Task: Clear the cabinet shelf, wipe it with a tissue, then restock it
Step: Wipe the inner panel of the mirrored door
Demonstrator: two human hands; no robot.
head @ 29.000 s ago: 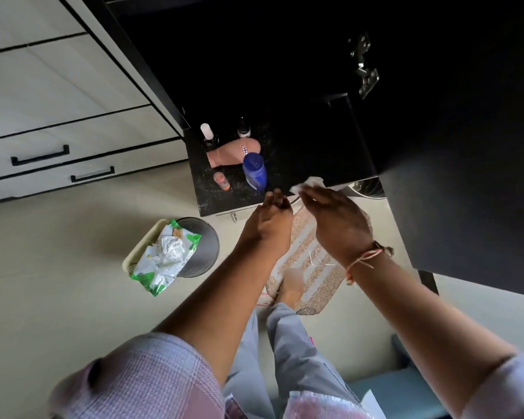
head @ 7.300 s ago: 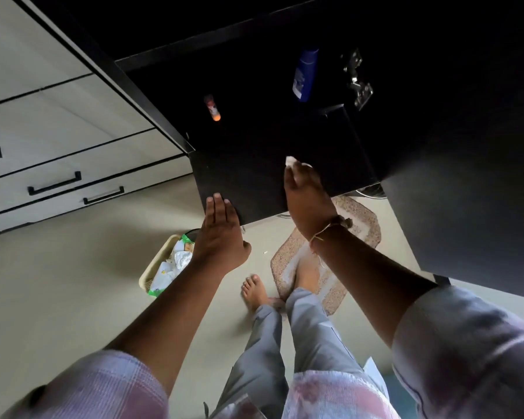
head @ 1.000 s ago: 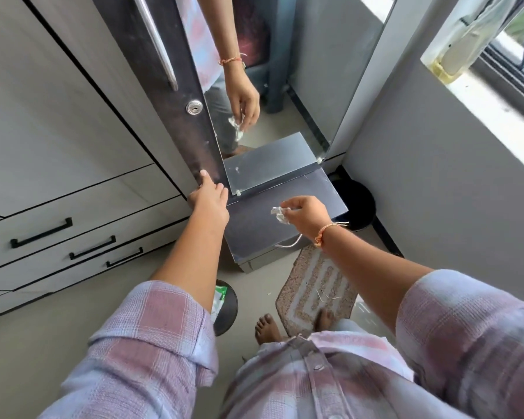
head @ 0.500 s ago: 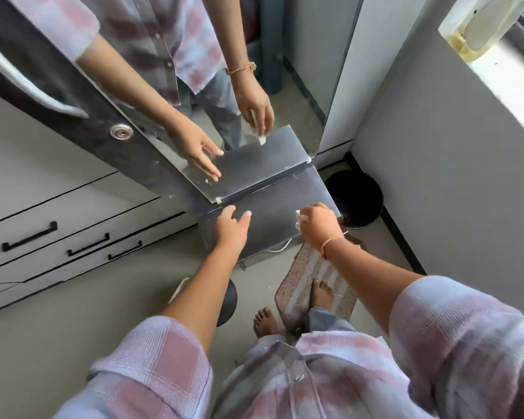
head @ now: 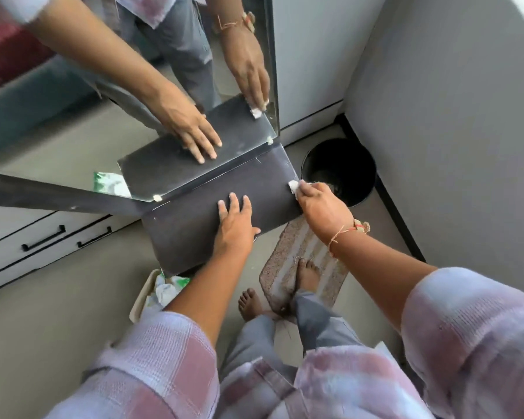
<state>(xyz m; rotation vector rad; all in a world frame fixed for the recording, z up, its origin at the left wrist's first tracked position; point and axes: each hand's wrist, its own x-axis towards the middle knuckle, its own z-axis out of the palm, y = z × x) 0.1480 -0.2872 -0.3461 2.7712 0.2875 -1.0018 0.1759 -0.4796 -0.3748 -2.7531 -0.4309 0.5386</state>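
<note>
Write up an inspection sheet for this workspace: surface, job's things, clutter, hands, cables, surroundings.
Surface: dark shelf under the mirror, with both hands on it.
Job's things: crumpled white tissue at the shelf's right edge; items to restock: nothing seen.
Clutter: pale basket on the floor holding a green-and-white packet, partly hidden by the shelf and an arm.
Hands: left hand lies flat on the shelf, fingers straight; right hand pinches the tissue.
Cables: nothing seen.
Surroundings: drawers with black handles on the left, black bin on the floor at right, mat under one bare foot.
</note>
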